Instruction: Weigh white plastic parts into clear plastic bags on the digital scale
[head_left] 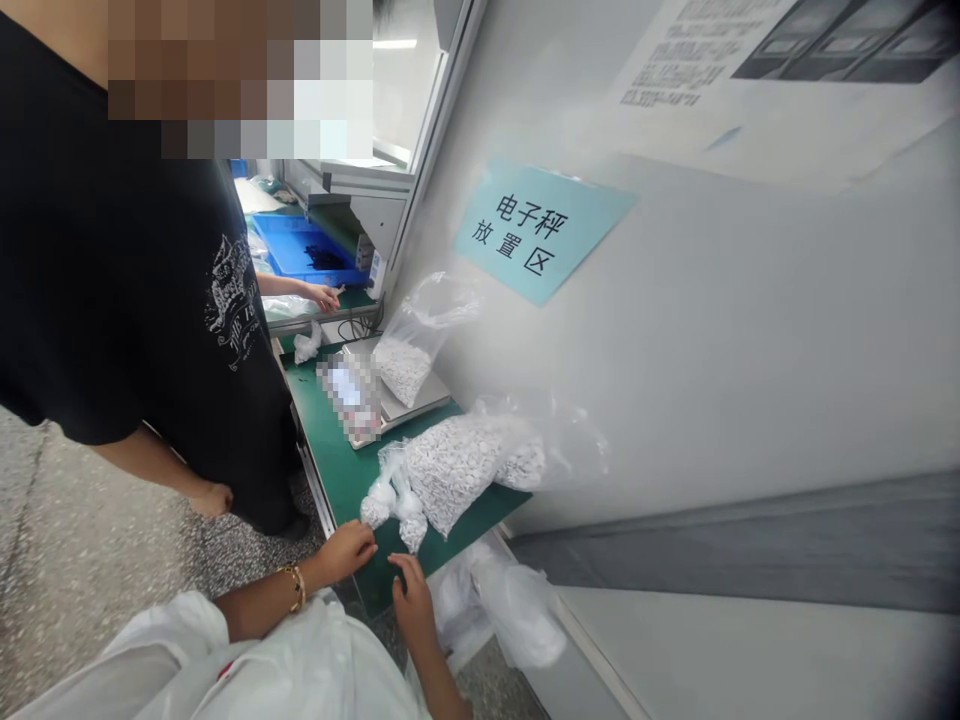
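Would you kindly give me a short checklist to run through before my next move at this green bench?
1. Large clear bag of white pieces resting on the green bench: ok.
2. Its twisted end securely closed: cannot tell.
3. Scale platform free: not ok, a smaller bag of white pieces sits on it.
4. Scale display readable: cannot tell, a blurred patch hides that area.
5. Left hand and right hand empty: ok, neither looks to be holding anything.
6. Co-worker clear of your hands: ok, standing further along the bench.
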